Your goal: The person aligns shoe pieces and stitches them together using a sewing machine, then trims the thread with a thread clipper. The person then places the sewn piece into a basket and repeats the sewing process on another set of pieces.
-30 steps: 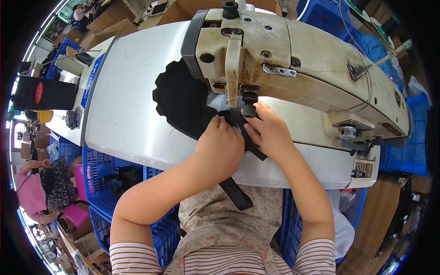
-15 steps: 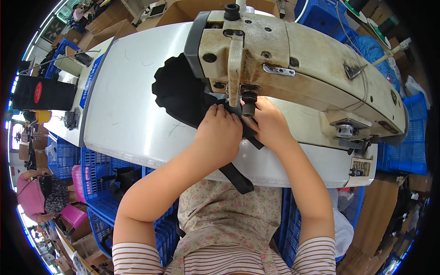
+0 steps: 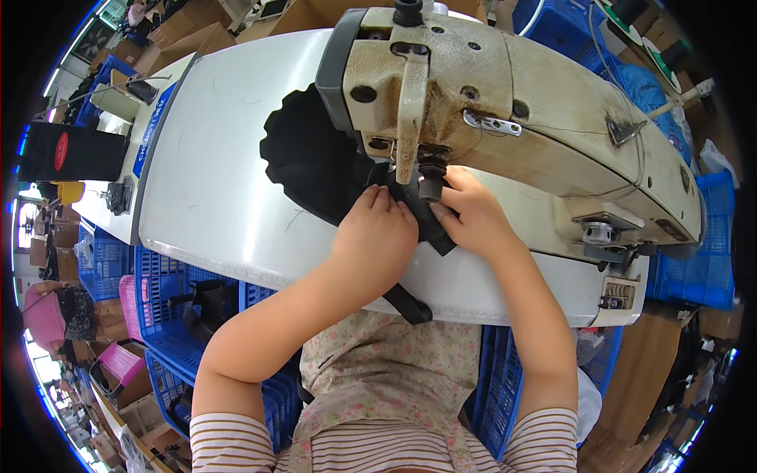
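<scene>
Black fabric (image 3: 311, 162) with a scalloped edge lies on the white table (image 3: 213, 189), partly under the head of the cream sewing machine (image 3: 505, 102). Left hand (image 3: 377, 236), fingers curled, presses the fabric flat; right hand (image 3: 471, 214) pinches a black strap (image 3: 406, 303) beside the presser foot (image 3: 430, 185).
</scene>
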Demonstrator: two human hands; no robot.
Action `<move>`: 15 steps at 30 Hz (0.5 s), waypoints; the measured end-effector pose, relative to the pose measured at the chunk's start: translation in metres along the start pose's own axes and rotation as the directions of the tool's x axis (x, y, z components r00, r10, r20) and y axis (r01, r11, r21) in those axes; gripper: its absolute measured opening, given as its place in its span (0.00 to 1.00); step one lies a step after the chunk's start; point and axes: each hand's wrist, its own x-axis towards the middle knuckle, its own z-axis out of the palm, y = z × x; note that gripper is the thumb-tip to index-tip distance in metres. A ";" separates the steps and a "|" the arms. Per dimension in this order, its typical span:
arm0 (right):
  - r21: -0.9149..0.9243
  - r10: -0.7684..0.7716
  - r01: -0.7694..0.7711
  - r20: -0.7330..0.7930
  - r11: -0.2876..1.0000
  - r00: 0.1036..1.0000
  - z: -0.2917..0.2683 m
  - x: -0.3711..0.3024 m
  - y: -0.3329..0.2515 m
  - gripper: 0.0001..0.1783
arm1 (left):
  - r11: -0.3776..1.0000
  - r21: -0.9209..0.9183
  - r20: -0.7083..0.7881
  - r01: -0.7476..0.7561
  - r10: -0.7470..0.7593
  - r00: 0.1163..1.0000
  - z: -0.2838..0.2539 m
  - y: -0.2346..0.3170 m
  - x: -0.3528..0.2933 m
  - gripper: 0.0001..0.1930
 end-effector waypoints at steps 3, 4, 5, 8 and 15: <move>-0.010 0.028 -0.028 0.005 1.000 1.000 0.000 0.003 -0.004 0.20 | 0.999 0.016 0.028 -0.035 0.035 0.999 -0.002 -0.003 0.002 0.20; -0.008 0.027 -0.027 0.008 1.000 1.000 0.001 0.003 -0.003 0.20 | 0.999 0.021 0.026 -0.033 0.032 0.999 -0.002 -0.003 0.004 0.19; -0.001 0.025 -0.025 -0.003 1.000 1.000 0.003 0.004 -0.001 0.19 | 0.999 0.026 0.025 -0.030 0.030 0.999 -0.001 -0.004 0.006 0.18; 0.003 0.037 -0.037 -0.015 0.999 0.999 0.004 0.005 -0.002 0.18 | 1.000 -0.004 0.116 -0.011 0.011 0.993 -0.001 -0.008 0.012 0.14; -0.030 0.075 -0.075 -0.001 0.997 0.997 0.001 0.012 -0.006 0.18 | 0.999 0.010 0.108 -0.049 0.048 0.993 0.001 -0.019 0.015 0.11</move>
